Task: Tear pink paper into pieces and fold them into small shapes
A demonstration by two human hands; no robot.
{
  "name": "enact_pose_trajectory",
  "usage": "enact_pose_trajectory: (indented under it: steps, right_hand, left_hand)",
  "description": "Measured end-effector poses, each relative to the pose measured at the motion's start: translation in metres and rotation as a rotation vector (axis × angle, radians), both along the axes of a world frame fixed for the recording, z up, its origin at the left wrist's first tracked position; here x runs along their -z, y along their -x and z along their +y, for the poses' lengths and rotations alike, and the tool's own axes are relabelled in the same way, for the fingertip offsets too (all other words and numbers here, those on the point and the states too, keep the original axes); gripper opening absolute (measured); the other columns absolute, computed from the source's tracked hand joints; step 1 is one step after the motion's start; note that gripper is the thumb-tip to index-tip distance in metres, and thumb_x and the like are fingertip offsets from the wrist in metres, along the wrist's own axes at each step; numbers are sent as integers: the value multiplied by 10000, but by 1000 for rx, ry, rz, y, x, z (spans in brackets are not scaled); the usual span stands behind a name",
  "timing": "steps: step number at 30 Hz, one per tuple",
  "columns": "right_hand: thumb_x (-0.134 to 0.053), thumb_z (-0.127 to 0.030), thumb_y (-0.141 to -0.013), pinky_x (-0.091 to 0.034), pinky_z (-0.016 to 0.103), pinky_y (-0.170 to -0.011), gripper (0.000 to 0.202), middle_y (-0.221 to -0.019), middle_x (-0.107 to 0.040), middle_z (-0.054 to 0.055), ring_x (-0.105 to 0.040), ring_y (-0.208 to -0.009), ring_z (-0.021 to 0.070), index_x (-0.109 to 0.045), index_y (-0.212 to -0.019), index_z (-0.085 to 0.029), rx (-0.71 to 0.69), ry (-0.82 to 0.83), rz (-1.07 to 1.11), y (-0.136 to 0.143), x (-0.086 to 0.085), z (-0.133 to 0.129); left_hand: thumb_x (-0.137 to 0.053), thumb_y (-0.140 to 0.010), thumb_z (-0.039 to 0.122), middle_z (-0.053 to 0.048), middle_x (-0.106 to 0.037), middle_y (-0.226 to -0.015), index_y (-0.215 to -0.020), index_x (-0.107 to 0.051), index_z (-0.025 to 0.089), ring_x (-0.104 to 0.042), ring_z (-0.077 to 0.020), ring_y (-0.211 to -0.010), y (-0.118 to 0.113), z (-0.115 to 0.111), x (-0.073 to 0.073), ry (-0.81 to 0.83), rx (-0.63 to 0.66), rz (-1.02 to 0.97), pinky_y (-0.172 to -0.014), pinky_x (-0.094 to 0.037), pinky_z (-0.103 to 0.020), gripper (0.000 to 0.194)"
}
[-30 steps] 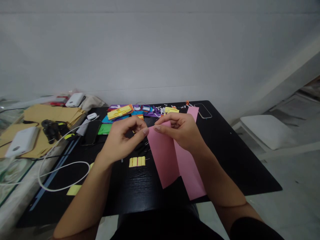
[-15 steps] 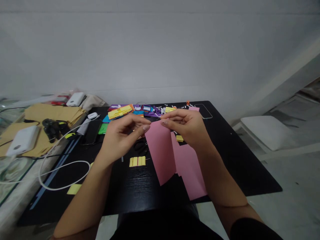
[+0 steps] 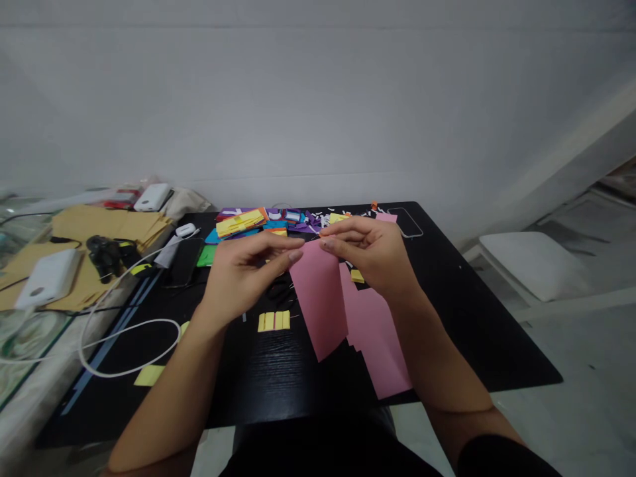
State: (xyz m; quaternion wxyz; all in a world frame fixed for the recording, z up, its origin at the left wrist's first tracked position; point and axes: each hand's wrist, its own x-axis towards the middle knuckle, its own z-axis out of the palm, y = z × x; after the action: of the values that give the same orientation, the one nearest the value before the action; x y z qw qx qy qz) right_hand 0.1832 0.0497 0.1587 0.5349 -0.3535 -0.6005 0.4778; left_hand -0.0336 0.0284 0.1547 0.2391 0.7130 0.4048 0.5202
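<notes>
A pink sheet of paper (image 3: 320, 298) hangs upright over the black table, its lower end slightly curved. My left hand (image 3: 253, 268) pinches its upper left corner between thumb and index finger. At the upper right edge, the thumb and fingertips of my right hand (image 3: 370, 248) are closed on the same sheet. More pink paper (image 3: 380, 338) with a stepped edge lies on the table behind it, partly under my right forearm. Left of the hanging sheet is a small folded yellow paper piece (image 3: 274, 321) with creased bands. Dark scissors (image 3: 279, 290) are half hidden behind my left hand.
Folded coloured papers (image 3: 241, 223) and purple scraps (image 3: 313, 220) lie along the back of the table (image 3: 477, 331). At the left are a dark phone (image 3: 183, 262), a looped white cable (image 3: 134, 324) and a white power bank (image 3: 50, 278). A white stool (image 3: 531, 265) stands at right.
My left hand has shifted slightly right along the top of the pink sheet. The sheet's lower end has risen a little; my right hand stays nearly still.
</notes>
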Motion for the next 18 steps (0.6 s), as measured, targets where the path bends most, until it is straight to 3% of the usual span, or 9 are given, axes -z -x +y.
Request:
enact_pose_trajectory:
  steps: [3,8,12,18]
  right_hand:
    - [-887,-372,-771,-598,316,-715,296,-781,-775,27,-728,-765,177,-801,-993,-196,-13,27,-31,0,-1,0]
    - [-880,-461,-762,-531,294,-639,303,-715,-689,4,-639,-689,148,-755,-807,-189,-55,22,-110,-1,1,3]
    - [-840,-440,-810,-465,291,-590,269,-629,-612,-16,-550,-623,127,-747,-770,-191,3,-7,-168,-3,3,4]
    - [-823,-419,-821,-448,296,-585,246,-631,-610,-15,-532,-604,123,-760,-779,-185,20,-23,-171,-1,4,5]
  left_hand:
    - [-837,-860,250,-16,-825,-839,-969,-846,249,-685,-113,-611,-1,0,0,-23,-15,-52,-552,-542,-235,110]
    - [-847,-846,217,1,-817,-796,-948,-844,250,-650,-85,-549,-2,1,-2,-68,-32,-85,-517,-534,-211,108]
    - [-848,-841,205,-5,-820,-810,-943,-843,245,-664,-94,-566,-2,2,-1,-83,-36,-87,-527,-548,-219,109]
    - [-857,-838,235,-7,-820,-811,-940,-846,251,-678,-101,-587,-3,1,1,-73,-56,-102,-533,-550,-222,104]
